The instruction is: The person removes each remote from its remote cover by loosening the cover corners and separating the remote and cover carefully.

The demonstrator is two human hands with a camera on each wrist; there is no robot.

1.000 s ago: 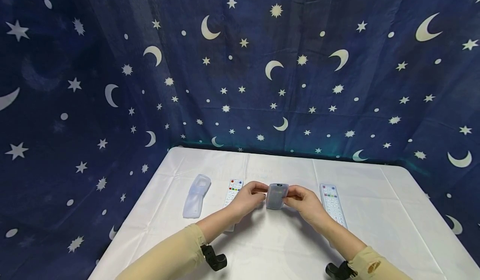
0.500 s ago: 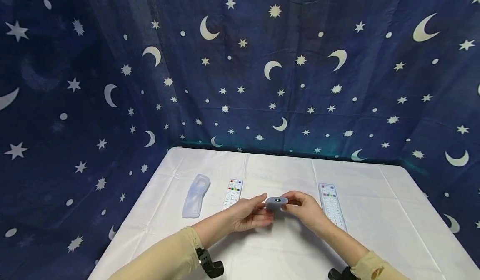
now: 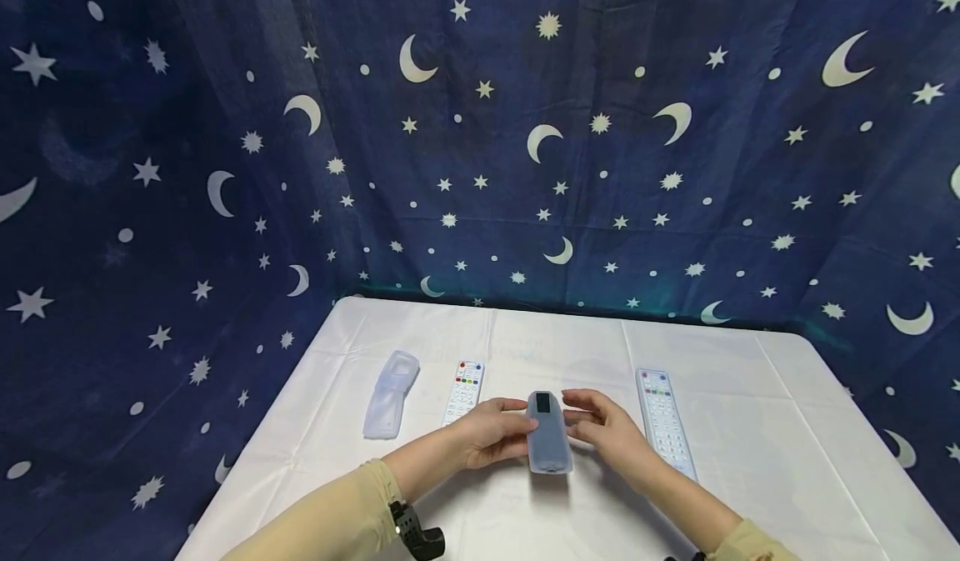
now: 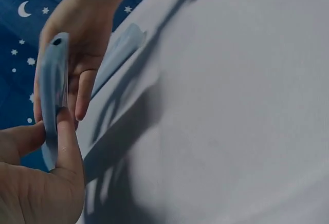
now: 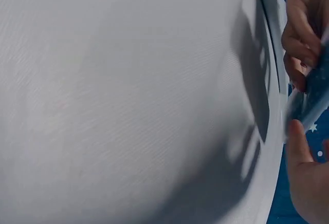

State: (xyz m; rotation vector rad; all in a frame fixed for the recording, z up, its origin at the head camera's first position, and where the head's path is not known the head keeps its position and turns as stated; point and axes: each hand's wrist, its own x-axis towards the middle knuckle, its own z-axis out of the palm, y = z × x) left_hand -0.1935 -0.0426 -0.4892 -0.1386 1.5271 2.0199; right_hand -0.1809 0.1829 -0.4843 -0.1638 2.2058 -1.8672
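A grey remote control [image 3: 549, 444] in a cloudy, see-through silicone cover is above the table's middle, a dark rectangular patch near its far end. My left hand [image 3: 491, 434] pinches its left edge, thumb on top and fingers under; the left wrist view shows this pinch from the side. My right hand [image 3: 611, 428] is at the remote's right edge, fingers loosely bent, fingertips close to it. In the right wrist view its thumb [image 5: 299, 144] is right at the cover's end. A white remote [image 3: 462, 394] with coloured buttons lies partly hidden behind my left hand.
An unfilled translucent cover [image 3: 392, 394] lies at the left on the white-clothed table [image 3: 780, 428]. Another white remote [image 3: 665, 419] in a clear cover lies right of my right hand. A dark blue curtain [image 3: 480, 127] with moons and stars hangs behind.
The held remote has tipped from upright, through end-on, to lying flatter and pointing away. My left thumb has come onto its top; my right hand's pinch has loosened.
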